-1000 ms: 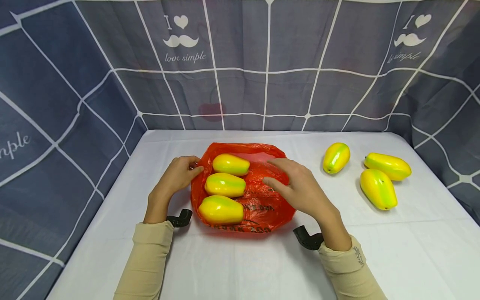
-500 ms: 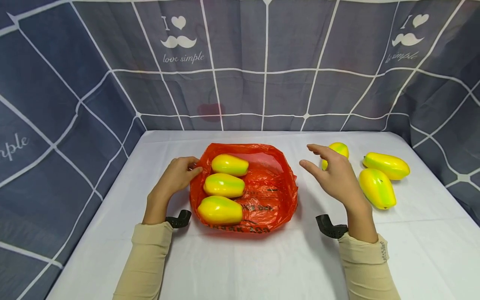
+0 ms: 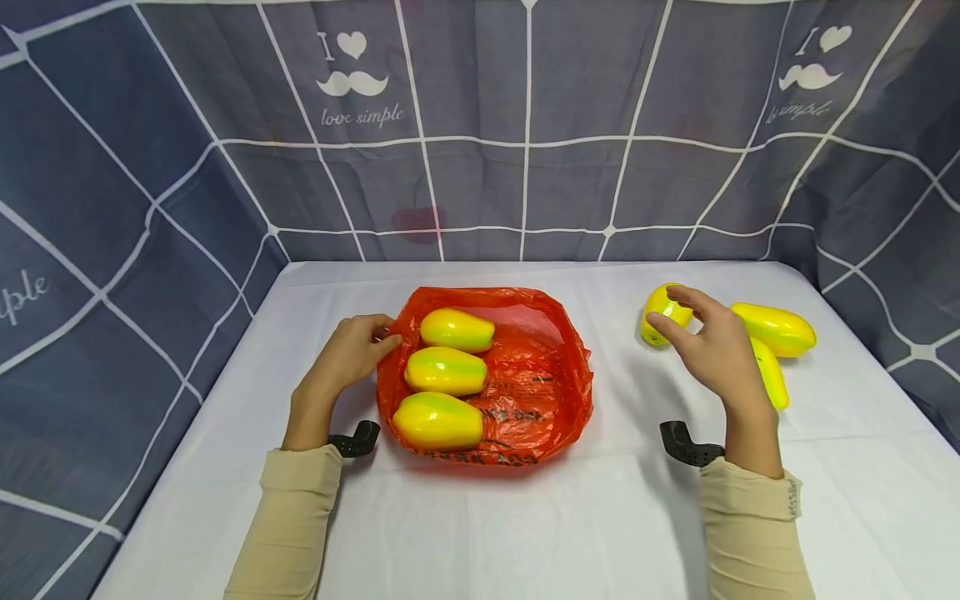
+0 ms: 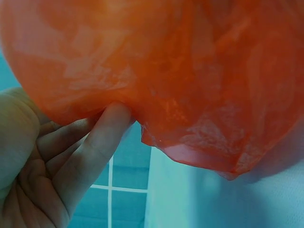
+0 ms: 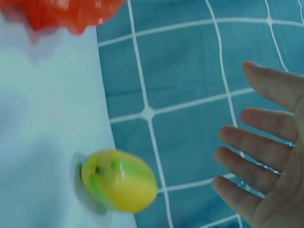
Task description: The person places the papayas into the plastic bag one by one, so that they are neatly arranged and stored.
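Observation:
A red plastic bag [image 3: 536, 392] with dark print lies spread open like a shallow bowl on the table. Three shiny yellow-green papayas [image 3: 446, 371] lie in a column in its left half. My left hand [image 3: 345, 358] pinches the bag's left rim; in the left wrist view the red film [image 4: 156, 61] passes between its fingers. To the right, my right hand [image 3: 720, 350] hovers with fingers spread, holding nothing. It is nearest to a papaya [image 3: 660, 317], which appears apart from the hand in the right wrist view [image 5: 121, 183].
Two more papayas, one lying behind [image 3: 776, 329] and one partly hidden by the right hand [image 3: 771, 375], rest on the right side. A white cloth [image 3: 525, 533] covers the table. Grey checked curtains [image 3: 570, 183] stand at the back and sides.
My right hand has left the bag's right side and moved right, over to the loose papayas. The left hand keeps its place at the bag's rim, and the papayas have not moved.

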A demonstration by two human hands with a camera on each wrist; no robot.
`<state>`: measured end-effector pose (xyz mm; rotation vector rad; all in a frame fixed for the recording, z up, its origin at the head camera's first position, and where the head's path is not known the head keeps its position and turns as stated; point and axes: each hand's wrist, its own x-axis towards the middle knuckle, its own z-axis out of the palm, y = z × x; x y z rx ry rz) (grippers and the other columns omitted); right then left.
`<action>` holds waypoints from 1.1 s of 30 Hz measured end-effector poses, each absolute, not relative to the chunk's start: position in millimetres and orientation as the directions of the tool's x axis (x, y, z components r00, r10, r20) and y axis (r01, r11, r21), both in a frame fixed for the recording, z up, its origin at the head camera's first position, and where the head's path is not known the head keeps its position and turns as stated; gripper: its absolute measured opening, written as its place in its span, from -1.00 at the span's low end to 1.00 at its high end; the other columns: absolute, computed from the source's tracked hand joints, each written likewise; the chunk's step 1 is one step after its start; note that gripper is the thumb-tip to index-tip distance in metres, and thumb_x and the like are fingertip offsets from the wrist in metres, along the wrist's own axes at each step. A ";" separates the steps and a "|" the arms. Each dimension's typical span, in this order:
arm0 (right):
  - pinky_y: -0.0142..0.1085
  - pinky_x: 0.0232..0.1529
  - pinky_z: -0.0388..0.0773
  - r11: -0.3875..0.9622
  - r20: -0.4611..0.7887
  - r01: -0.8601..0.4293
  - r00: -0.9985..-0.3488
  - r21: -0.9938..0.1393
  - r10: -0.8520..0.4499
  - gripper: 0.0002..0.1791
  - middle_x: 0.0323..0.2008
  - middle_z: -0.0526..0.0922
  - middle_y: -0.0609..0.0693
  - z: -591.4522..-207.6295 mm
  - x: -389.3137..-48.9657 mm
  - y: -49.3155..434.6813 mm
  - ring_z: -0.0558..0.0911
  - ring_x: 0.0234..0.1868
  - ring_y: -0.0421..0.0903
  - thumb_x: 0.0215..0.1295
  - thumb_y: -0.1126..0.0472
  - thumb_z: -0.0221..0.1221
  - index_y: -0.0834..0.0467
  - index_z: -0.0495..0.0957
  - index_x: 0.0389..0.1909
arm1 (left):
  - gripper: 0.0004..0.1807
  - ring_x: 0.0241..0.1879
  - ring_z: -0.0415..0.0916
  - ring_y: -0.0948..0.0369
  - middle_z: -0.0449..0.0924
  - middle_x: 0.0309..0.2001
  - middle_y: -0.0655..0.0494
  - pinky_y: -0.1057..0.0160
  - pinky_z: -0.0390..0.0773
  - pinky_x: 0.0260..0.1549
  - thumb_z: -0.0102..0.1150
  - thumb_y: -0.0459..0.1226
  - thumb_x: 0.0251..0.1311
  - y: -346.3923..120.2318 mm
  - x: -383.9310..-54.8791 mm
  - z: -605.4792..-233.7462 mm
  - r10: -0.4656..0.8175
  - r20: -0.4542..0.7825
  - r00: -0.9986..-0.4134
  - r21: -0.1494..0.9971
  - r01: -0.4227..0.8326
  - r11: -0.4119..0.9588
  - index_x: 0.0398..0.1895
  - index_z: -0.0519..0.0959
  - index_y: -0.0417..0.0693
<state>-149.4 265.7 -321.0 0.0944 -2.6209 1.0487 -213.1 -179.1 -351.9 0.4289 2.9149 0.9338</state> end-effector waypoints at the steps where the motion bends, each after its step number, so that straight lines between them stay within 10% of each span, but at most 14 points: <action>1: 0.26 0.12 0.30 0.735 0.306 -0.155 -0.949 -0.660 0.074 -0.38 0.22 0.46 0.37 -322.2 -149.4 269.3 0.37 0.22 0.40 0.36 0.06 0.24 0.33 0.39 0.32 | -0.68 -0.20 0.56 -0.02 0.66 -0.14 -0.17 0.05 0.63 -0.18 0.17 -0.27 0.36 -179.3 -213.0 -352.4 0.277 0.036 -0.960 0.577 0.247 0.779 0.07 0.60 -0.29; 21: 0.36 0.26 0.02 0.821 0.087 0.101 -0.980 -0.562 0.180 -0.06 0.34 0.17 0.53 -350.3 -144.2 325.1 0.07 0.37 0.51 0.31 -0.17 0.22 0.38 0.13 0.44 | -0.70 -0.20 0.56 -0.05 0.66 -0.17 -0.18 0.00 0.61 -0.16 0.18 -0.28 0.34 -181.2 -214.4 -355.2 0.294 0.075 -0.953 0.573 0.282 0.769 0.02 0.62 -0.31; 33: 0.35 0.18 0.13 0.806 0.016 0.248 -0.953 -0.538 0.304 -0.02 0.29 0.20 0.57 -361.5 -143.4 341.6 0.21 0.21 0.54 0.30 -0.19 0.20 0.43 0.08 0.44 | -0.71 -0.21 0.55 -0.04 0.66 -0.17 -0.17 0.03 0.61 -0.18 0.17 -0.28 0.35 -180.8 -213.7 -353.3 0.289 0.065 -0.955 0.573 0.273 0.773 0.01 0.62 -0.30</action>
